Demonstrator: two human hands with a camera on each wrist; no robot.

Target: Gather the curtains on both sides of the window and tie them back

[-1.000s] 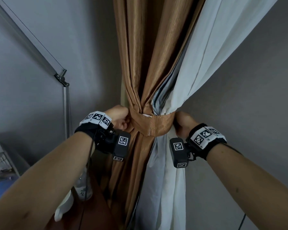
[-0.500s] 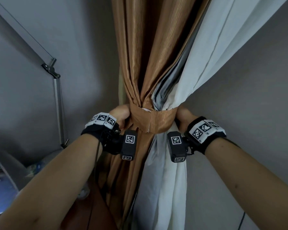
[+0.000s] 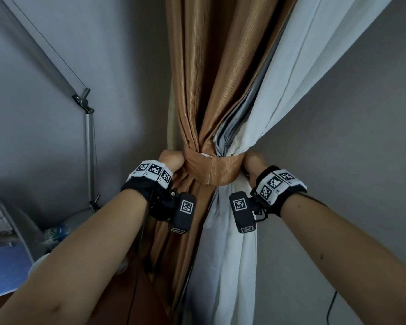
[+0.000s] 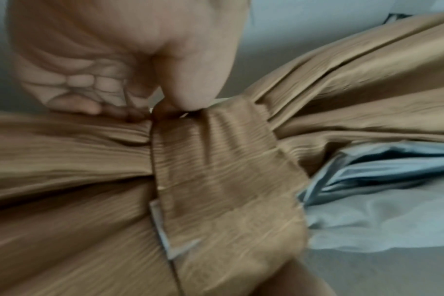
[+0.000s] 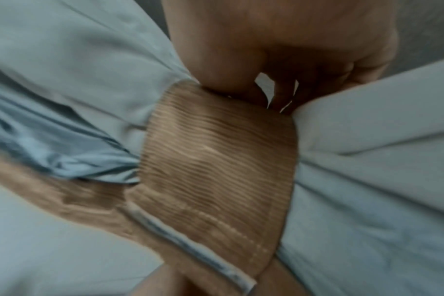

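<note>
A tan ribbed curtain (image 3: pixel 197 78) and a white lining curtain (image 3: pixel 298 73) hang bunched together against the grey wall. A tan tieback band (image 3: pixel 217 171) wraps the bunch at its waist. My left hand (image 3: pixel 171 160) grips the band's left side, thumb and fingers pinching its edge in the left wrist view (image 4: pixel 170 108). At the band's right side my right hand (image 3: pixel 253 163) holds it, its curled fingers (image 5: pixel 274 94) tucked behind the band (image 5: pixel 216 156). The band's overlapping end with a pale hem (image 4: pixel 170 236) lies across the front.
A grey metal lamp arm (image 3: pixel 89 146) with a joint stands to the left of the curtain. Below it sit a plastic bottle (image 3: pixel 56 233) and a white cup (image 3: pixel 36 266) on a dark wooden surface (image 3: pixel 131 289). A black cable (image 3: pixel 331 310) hangs at the lower right.
Both hands stayed on the band, which has risen slightly with the bunch and sits tighter. The view has shifted a little, so the lamp arm appears in a different place.
</note>
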